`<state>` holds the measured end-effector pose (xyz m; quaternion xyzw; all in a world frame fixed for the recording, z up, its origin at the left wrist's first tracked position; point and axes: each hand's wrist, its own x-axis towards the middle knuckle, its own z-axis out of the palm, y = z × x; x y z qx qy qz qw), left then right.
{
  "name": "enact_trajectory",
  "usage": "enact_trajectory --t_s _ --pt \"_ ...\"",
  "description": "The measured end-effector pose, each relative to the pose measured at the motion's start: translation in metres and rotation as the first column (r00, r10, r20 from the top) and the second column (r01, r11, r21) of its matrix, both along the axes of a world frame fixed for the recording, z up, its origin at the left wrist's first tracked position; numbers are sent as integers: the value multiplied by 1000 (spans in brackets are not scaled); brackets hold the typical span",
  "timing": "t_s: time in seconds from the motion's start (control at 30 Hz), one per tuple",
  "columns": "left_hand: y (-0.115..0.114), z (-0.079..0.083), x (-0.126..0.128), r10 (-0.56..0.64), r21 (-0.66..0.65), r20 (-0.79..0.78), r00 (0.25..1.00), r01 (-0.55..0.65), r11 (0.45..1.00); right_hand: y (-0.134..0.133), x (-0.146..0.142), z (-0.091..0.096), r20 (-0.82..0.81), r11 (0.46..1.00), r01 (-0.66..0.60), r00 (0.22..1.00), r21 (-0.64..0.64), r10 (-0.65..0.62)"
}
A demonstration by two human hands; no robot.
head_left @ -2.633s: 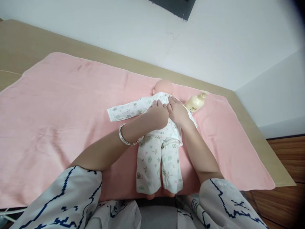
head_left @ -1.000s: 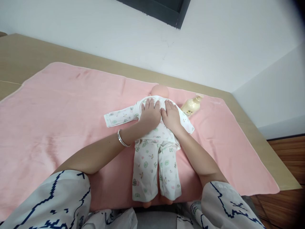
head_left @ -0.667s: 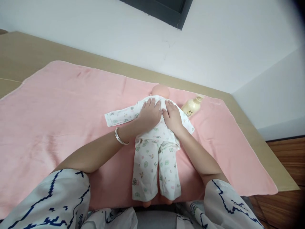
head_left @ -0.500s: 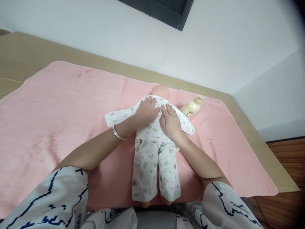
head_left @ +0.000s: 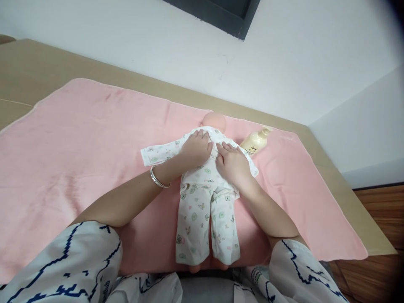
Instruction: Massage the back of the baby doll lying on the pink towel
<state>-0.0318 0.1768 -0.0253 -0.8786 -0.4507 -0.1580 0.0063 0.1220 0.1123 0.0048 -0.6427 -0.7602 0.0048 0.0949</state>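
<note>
A baby doll lies stretched out in a white printed top (head_left: 205,176) and matching trousers (head_left: 194,223). Its bald head (head_left: 214,120) points to the far side and its feet toward me. My left hand (head_left: 196,149) rests on the upper part of the top, fingers slightly bent and holding nothing. Beside it, my right hand (head_left: 233,165) lies palm down on the other side of the top, fingers apart. One sleeve (head_left: 160,153) reaches out to the left; the other is partly covered by my right hand. The palms and the cloth under them are hidden.
A pale yellow pump bottle (head_left: 255,142) lies tilted close to the doll's right-hand sleeve. The pink blanket (head_left: 94,143) spreads across a wooden table (head_left: 57,57). A white wall with a dark frame (head_left: 233,23) stands behind.
My right hand has slid a little to the right and toward me over the top. The fingers of my left hand have bent slightly. The doll has stayed in place.
</note>
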Motion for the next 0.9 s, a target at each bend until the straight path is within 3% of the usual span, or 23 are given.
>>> enact_trajectory --t_s 0.13,0.37,0.47,0.67,0.77,0.9 --pt "-7 2 2 161 -88 96 982 -153 984 4 4 2 -65 999 -33 997 -33 31" --pt "-52 13 18 239 -56 -84 967 -244 968 42 28 -6 -206 992 -92 976 -81 74" --pt "-49 15 18 218 -81 -44 975 -221 972 35 24 -2 -171 992 -96 982 -77 82" --pt "-15 23 4 235 -120 15 972 -231 965 1 -3 -5 9 996 -38 999 84 37" --pt "-13 22 5 249 -135 -1 968 -247 960 7 -1 -10 -25 996 -32 999 79 34" --pt "-33 14 14 237 -92 7 972 -235 968 33 15 -16 -131 999 -52 990 -2 51"
